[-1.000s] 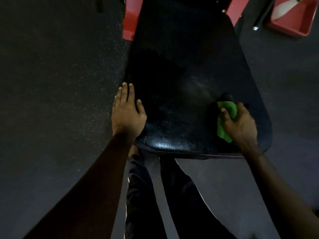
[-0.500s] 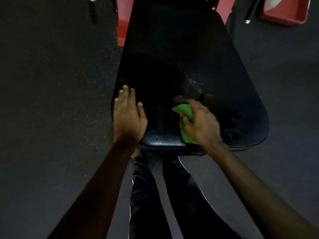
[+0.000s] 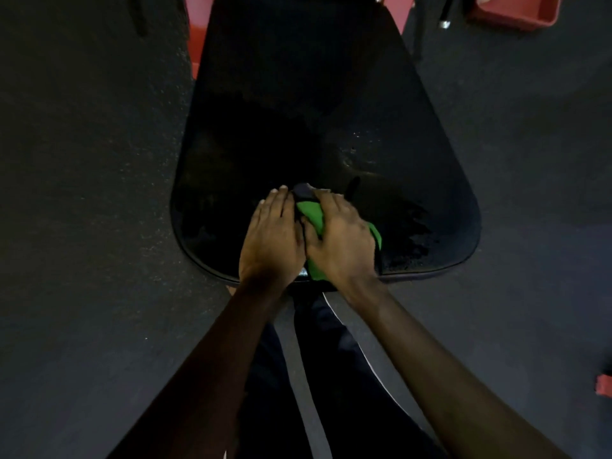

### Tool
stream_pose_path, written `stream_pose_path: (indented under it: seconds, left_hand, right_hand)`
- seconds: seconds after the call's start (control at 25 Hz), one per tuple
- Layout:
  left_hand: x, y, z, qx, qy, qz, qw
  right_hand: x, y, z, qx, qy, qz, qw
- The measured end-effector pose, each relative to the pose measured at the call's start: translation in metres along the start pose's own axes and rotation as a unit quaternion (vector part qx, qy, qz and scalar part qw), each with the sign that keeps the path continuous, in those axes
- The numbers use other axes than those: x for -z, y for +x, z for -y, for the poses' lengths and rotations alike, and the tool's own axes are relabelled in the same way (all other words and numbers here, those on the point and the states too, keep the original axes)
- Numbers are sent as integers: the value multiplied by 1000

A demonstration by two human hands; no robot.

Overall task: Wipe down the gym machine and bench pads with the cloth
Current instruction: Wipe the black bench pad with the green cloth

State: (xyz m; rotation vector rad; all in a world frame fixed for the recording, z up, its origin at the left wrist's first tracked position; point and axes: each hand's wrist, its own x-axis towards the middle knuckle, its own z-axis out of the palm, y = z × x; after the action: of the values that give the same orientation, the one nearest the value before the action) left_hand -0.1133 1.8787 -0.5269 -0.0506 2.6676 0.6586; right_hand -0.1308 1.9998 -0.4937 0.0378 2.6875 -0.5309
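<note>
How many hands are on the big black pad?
2. The left hand lies flat near the front edge of the pad; the right hand, right beside it, grips the green cloth. None seem hidden.

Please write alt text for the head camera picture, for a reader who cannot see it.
Seen from above, a person's right hand holds a green cloth on the near edge of a black bench pad, with the left hand flat beside it.
</note>
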Motion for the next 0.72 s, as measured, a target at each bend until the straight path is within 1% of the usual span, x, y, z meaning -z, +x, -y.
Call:
stream_pose_path:
  seconds: [0.04,0.12,0.2,0.24,0.32,0.36,0.4,0.44,0.56,0.64,0.72]
  left_hand:
    - [2,1,-2,3,-2,0,1000]
    - [5,2,-5,9,0,3,1000]
    - [6,1,-6,12,6,6,1000]
    - [6,1,-6,13,7,6,1000]
    - [4,1,-7,17,6,4,1000]
    - [4,1,-8,19,5,2,1000]
    - [3,1,-9,20,4,0,1000]
    - [3,0,-9,22,4,-1,1000]
    - [4,1,-10,26,6,-6,1000]
    - [5,0,-11,31,10,-3,999]
    - [6,0,-12,32,9,-2,999]
  right_hand:
    - [9,-5,-11,4,9,10,1000]
    - [35,-17,-49,-11,-9,13,1000]
    - [63,-26,-100,-65,-27,17,997]
    - [76,-28,-122,-104,-28,4,994]
    - [87,-23,-145,-194,-9,-52,979]
    - [83,-17,-144,-229,-6,-78,970]
    - [76,-12,-136,-240,-10,-94,966]
    - [67,-7,-122,-225,-14,-100,969]
    - [36,-2,-73,-129,-1,-85,988]
    - [27,-10,-53,-57,-7,-40,998]
    - [38,-15,-58,-27,5,2,1000]
